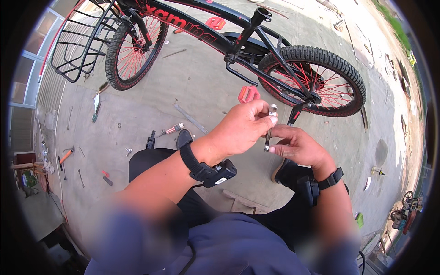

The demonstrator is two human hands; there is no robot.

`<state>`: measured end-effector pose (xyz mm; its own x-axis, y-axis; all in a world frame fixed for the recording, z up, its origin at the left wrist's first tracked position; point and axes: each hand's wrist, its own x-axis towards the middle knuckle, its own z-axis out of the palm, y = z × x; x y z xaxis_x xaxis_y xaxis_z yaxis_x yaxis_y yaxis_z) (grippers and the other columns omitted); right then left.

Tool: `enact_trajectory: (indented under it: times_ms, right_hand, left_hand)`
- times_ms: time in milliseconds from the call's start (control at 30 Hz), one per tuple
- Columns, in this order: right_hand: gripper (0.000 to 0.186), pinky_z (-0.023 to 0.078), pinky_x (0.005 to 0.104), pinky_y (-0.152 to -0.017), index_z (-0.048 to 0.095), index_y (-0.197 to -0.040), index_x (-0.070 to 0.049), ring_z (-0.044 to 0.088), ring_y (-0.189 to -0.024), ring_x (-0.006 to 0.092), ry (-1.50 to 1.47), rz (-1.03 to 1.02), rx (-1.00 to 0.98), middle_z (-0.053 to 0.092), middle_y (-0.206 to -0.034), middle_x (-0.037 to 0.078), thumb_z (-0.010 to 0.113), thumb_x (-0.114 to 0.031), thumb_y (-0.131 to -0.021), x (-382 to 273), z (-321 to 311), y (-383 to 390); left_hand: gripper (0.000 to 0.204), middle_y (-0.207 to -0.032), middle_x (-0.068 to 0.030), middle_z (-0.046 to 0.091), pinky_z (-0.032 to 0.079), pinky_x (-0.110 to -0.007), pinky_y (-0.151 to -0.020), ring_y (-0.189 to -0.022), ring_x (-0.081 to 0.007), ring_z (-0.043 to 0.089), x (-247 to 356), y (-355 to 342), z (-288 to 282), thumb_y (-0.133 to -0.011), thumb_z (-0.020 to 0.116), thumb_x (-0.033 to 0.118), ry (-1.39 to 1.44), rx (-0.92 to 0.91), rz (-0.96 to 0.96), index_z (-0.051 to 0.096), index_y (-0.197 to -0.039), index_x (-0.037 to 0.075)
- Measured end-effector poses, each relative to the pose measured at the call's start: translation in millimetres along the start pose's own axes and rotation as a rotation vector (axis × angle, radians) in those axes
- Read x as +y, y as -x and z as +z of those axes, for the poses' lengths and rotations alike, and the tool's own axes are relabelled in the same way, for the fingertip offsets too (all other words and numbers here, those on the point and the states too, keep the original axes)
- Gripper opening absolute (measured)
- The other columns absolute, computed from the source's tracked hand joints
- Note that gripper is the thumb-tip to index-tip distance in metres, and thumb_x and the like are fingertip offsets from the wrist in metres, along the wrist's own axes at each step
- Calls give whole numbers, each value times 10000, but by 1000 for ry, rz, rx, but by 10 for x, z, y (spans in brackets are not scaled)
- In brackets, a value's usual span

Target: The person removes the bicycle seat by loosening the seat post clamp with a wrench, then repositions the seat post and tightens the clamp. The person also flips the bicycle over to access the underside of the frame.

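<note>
My left hand (238, 127) pinches a silver metal wrench (269, 135) near its upper end, with the ring end showing above my thumb. My right hand (295, 145) has its thumb and fingers closed on the lower end of the same wrench, a little to the right and below. Just behind my hands is a red plastic pedal (247, 94) of a black bicycle (192, 27) with red lettering, red spokes and a front wire basket (78, 46). Both my wrists carry black straps with small devices.
Scattered on the concrete floor are a screwdriver (172, 130), a flat metal bar (190, 118), a hammer (66, 155), pliers (96, 107) and several small tools. Clutter (405, 211) stands at the far right, and a building with windows (25, 78) lines the left.
</note>
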<state>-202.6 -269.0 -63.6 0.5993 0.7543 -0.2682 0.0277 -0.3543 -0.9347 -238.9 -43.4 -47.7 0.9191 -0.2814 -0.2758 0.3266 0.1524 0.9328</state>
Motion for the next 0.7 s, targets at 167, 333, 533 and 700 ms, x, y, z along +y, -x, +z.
enact_trajectory:
  times_ms: [167, 333, 533, 700]
  right_hand:
    - [200, 533, 299, -792, 687, -1165, -31, 680, -914, 144, -193, 215, -187, 712, -985, 30, 662, -130, -993, -3, 78, 4]
    - [181, 509, 248, -684, 682, -1136, -12, 651, -758, 89, -334, 312, -71, 689, -849, 11, 614, -141, -1029, -100, 52, 2]
    - [191, 467, 215, -602, 680, -1146, -22, 638, -666, 86, -377, 196, 190, 688, -812, 11, 619, -164, -1033, 20, -110, 61]
    - [158, 446, 209, -579, 675, -1064, -39, 643, -642, 81, -366, 172, 249, 706, -786, 20, 638, -187, -1026, 18, -104, 95]
  left_hand:
    - [180, -965, -5, 643, 516, -271, -775, -845, -71, 589, 23, 48, 41, -1023, 619, 194, 0, 10, -86, 638, -1063, 19]
    - [164, -852, -40, 647, 489, -274, -634, -720, -87, 583, 29, 55, 21, -1009, 623, 145, 92, 97, 37, 604, -1026, -18]
    - [301, -1049, 12, 601, 519, -270, -785, -929, -92, 625, 101, 48, -125, -1043, 580, 288, 104, 83, -20, 609, -1196, 30]
    - [329, -1074, 12, 607, 513, -259, -769, -916, -87, 624, 142, 129, -180, -1056, 557, 332, 58, 156, 15, 616, -1197, 39]
